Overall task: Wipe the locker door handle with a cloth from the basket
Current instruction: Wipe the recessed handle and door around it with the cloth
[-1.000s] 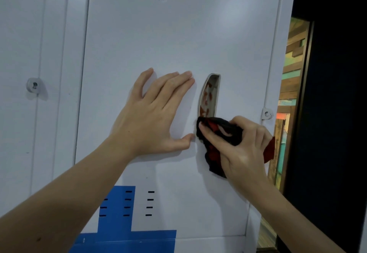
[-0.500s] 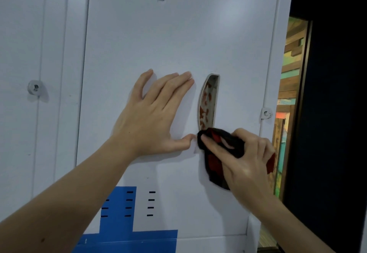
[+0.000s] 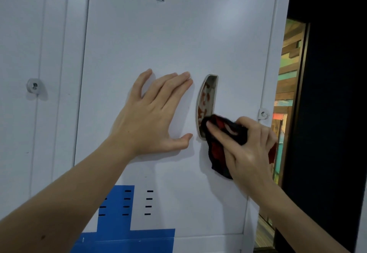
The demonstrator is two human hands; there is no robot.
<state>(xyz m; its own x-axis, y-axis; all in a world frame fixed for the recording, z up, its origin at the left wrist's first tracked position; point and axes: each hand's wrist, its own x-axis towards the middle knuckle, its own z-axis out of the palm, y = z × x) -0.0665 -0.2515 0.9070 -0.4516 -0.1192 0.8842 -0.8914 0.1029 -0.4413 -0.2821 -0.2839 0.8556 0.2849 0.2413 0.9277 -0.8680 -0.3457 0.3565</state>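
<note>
A white locker door [image 3: 174,40] labelled PALMERA 0002 fills the view. Its curved, recessed metal handle [image 3: 207,97] sits right of centre and mirrors red patches. My right hand [image 3: 248,149] grips a black and red cloth [image 3: 218,149] and presses it against the handle's lower end. Part of the cloth hangs below my fingers. My left hand [image 3: 156,113] lies flat on the door just left of the handle, fingers straight, thumb pointing toward the cloth. No basket is in view.
A small lock hasp [image 3: 263,114] sticks out at the door's right edge. The neighbouring locker on the left carries a round lock [image 3: 33,86]. Blue paint and vent slots [image 3: 137,203] mark the lower door. A dark wall and a coloured wooden strip [image 3: 290,69] lie to the right.
My right hand has shifted the cloth slightly up and right, onto the bottom of the handle. My left hand has stayed flat on the door.
</note>
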